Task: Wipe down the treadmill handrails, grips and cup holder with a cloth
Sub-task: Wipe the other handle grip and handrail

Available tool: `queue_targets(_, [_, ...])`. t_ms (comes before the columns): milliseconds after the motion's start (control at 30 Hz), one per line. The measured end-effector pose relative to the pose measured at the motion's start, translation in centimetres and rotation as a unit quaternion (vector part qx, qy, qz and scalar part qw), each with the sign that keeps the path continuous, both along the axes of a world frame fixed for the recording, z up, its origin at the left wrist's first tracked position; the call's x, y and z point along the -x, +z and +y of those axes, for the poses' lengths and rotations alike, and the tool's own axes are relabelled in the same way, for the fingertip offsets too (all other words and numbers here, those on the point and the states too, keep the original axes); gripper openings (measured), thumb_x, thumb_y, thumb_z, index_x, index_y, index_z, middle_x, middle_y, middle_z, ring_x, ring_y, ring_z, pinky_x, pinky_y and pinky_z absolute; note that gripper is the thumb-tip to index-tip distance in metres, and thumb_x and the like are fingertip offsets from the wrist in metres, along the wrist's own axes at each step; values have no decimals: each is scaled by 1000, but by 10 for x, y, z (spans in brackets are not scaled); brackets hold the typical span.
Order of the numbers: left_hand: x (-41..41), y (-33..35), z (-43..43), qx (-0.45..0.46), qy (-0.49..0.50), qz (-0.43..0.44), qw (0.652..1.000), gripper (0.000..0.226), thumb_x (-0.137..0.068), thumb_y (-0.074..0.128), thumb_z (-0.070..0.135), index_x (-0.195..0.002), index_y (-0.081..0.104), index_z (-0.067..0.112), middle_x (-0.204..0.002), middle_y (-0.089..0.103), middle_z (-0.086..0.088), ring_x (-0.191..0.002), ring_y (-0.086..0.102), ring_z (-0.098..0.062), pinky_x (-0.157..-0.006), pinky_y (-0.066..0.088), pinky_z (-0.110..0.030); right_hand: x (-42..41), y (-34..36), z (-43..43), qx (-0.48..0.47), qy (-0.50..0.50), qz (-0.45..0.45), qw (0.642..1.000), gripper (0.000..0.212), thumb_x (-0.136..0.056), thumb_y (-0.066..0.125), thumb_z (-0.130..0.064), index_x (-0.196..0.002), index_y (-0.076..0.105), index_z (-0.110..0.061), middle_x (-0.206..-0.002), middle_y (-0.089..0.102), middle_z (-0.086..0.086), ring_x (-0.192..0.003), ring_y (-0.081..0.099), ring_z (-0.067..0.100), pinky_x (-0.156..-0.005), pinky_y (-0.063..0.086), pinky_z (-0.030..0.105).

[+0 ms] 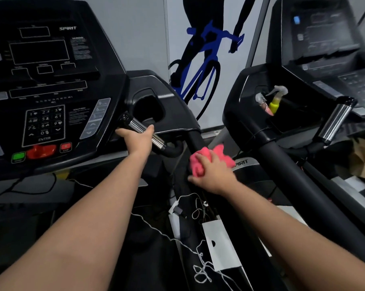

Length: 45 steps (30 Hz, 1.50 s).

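My left hand (138,139) grips the chrome pulse grip (156,140) that juts from the treadmill console (51,91). Just behind the grip sits the black cup holder (149,107), which looks empty. My right hand (214,173) holds a crumpled pink cloth (222,157) and presses it against the black right handrail (195,141), a little below where the rail meets the console. Fingers curl over the cloth and thumb side wraps the rail.
A second treadmill (303,91) stands close on the right, with spray bottles (277,98) in its tray and its own handrail (292,179). A white tag (221,244) and loose string (200,267) hang on the rail below my right hand. The wall shows a blue cyclist graphic (206,53).
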<state>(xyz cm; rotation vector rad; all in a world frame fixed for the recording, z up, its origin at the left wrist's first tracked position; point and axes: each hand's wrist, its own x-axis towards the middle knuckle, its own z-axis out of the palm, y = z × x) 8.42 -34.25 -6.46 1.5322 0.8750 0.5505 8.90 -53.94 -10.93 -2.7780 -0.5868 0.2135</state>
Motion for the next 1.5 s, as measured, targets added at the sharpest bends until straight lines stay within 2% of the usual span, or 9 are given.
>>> queue_targets(133, [-5, -5, -1, -22, 18, -4, 1000, 105, -87, 65, 31, -146, -15, -2, -154, 20, -19, -140, 28, -26, -111, 22, -28, -11, -22, 14, 36, -5, -12, 999, 80, -88, 58, -42, -148, 5, -39, -156, 1, 14, -132, 26, 43, -100, 40, 51])
queue_targets(400, [-8, -15, 0, -47, 32, -2, 998, 103, -87, 64, 36, -147, -9, -4, -157, 10, -16, -144, 16, -21, -108, 13, -18, -74, -21, 59, -24, -41, -48, 998, 61, -96, 43, -34, -149, 15, -22, -142, 28, 20, -119, 41, 42, -95, 39, 49])
queue_targets(533, [-8, -21, 0, -32, 48, -17, 998, 101, -88, 65, 33, -147, -9, -3, -156, 14, -15, -142, 19, -20, -88, 10, -3, -102, -20, 72, -203, -94, -23, 974, 49, -97, 40, -41, -133, 33, -9, -131, 39, 21, -112, 48, 42, -92, 40, 47])
queue_targets(700, [-14, -24, -3, -75, 93, -22, 993, 89, -87, 67, 26, -144, 9, -10, -148, 28, -20, -136, 30, -22, -83, 7, 5, -155, -21, 76, -423, -209, 122, 873, 32, -96, 41, -39, -112, 44, -12, -109, 51, 3, -114, 52, 27, -86, 34, 28])
queue_targets(867, [-12, -22, -1, -89, 80, -5, 993, 69, -86, 68, 26, -134, 32, -9, -123, 53, -23, -93, 49, -18, -78, 39, -18, -182, -7, 112, -299, -183, 20, 936, 41, -92, 44, -44, -119, 50, -13, -124, 52, 13, -115, 50, 34, -92, 39, 37])
queue_targets(967, [-10, -19, 1, -91, 74, -10, 993, 77, -85, 69, 26, -137, 24, -6, -136, 43, -19, -122, 45, -20, -103, 32, -21, -179, -2, 147, -144, -38, -96, 984, 48, -91, 43, -50, -127, 45, -17, -140, 39, 14, -124, 38, 39, -101, 34, 49])
queue_targets(1200, [-8, -9, 26, 0, 78, -126, 989, 33, -80, 67, 40, -105, 53, 25, -105, 66, -2, -102, 65, -23, -99, 47, -42, -164, -14, 132, -99, 173, -142, 970, 56, -87, 35, -59, -132, 43, -28, -145, 38, -1, -138, 27, 31, -111, 21, 51])
queue_targets(1367, [-10, 5, 39, -82, 86, -134, 984, 23, -89, 62, 27, -108, 63, 16, -104, 64, 8, -92, 58, 11, -79, 43, -3, -170, -9, 118, -95, 68, -69, 991, 51, -85, 47, -48, -135, 37, -41, -156, 15, 2, -139, 15, 42, -109, 18, 61])
queue_targets(1500, [-7, 12, 52, -150, 47, -108, 982, 9, -88, 61, 18, -85, 69, 16, -86, 68, 6, -79, 60, 4, -71, 42, -8, -186, 7, 145, -66, -17, -37, 997, 53, -90, 41, -47, -140, 30, -34, -155, 10, 16, -130, 23, 51, -104, 24, 63])
